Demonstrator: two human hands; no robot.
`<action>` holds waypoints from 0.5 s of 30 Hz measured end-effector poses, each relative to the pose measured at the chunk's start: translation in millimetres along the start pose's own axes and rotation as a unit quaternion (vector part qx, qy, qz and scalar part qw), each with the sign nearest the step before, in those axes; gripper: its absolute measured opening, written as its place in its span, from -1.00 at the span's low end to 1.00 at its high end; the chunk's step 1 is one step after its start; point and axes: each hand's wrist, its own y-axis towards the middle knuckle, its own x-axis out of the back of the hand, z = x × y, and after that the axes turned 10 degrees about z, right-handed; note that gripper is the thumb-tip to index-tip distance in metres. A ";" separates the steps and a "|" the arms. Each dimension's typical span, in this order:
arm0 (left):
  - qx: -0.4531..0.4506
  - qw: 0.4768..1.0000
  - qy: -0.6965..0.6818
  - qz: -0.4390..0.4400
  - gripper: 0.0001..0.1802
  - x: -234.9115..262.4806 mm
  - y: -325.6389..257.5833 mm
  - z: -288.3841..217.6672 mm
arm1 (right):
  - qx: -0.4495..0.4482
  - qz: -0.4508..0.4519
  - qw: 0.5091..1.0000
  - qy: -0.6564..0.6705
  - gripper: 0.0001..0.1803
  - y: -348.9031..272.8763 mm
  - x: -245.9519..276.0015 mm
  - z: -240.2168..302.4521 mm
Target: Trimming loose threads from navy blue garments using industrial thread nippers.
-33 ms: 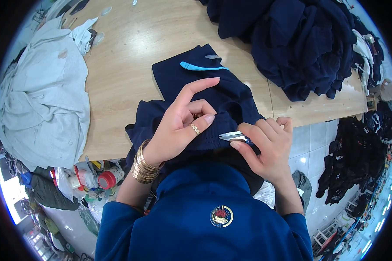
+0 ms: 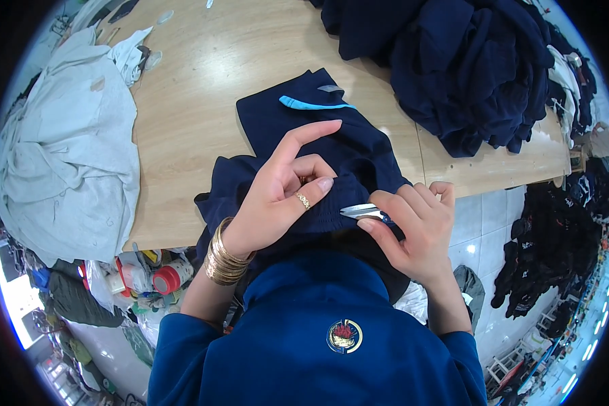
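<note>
A navy garment (image 2: 298, 128) with a light blue trim strip and a small grey label lies on the wooden table (image 2: 203, 81), and its near edge is bunched toward me. My left hand (image 2: 277, 196), wearing gold bangles and a ring, pinches that bunched fabric between thumb and fingers, with the index finger stretched out. My right hand (image 2: 413, 230) grips small metal thread snips (image 2: 360, 211). Their blades point left and sit at the fabric edge just beside my left thumb. My blue top fills the lower middle of the view.
A big heap of navy garments (image 2: 467, 68) covers the table's far right. Pale grey-white cloth (image 2: 61, 155) is piled on the left. Below the table's near-left edge sit a red-capped container (image 2: 172, 276) and other clutter. More dark clothes (image 2: 555, 250) lie beyond the table's right edge.
</note>
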 end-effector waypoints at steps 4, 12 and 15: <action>-0.006 1.000 0.012 0.004 -0.34 0.1 0.6 0.8 | -0.009 -0.002 1.000 0.012 -0.77 0.3 0.3 -0.2; -0.013 1.000 0.020 0.002 -0.35 1.3 0.0 1.8 | -0.012 -0.011 0.998 0.053 -0.83 -0.1 0.1 -2.0; -0.011 1.000 0.015 0.001 -0.35 1.2 -0.3 1.2 | -0.010 -0.013 0.999 0.043 -0.82 0.3 0.9 -1.5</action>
